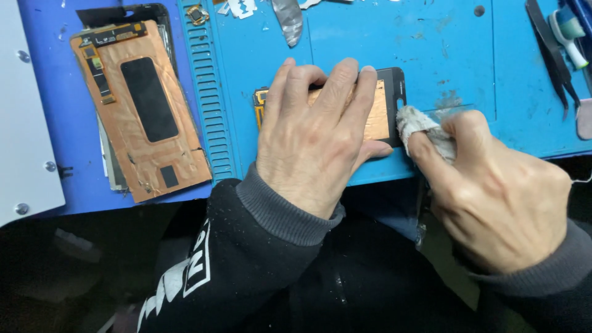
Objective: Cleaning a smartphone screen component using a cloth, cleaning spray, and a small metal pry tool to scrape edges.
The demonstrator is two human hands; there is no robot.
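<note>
My left hand [311,132] lies flat, fingers spread, on a phone screen panel [383,105] with a copper-coloured back and black edge, pressing it onto the blue work mat [345,46]. Most of the panel is hidden under the palm. My right hand [493,188] pinches a small crumpled white cloth [418,125] between thumb and forefinger. The cloth touches the panel's right edge.
A second copper-backed screen panel [145,108] lies on a stack at the left. A ridged blue tray strip [206,86] runs between them. Black tweezers [555,58] and a brush-like tool [570,31] sit at the top right. Foil scraps [288,18] lie at the top.
</note>
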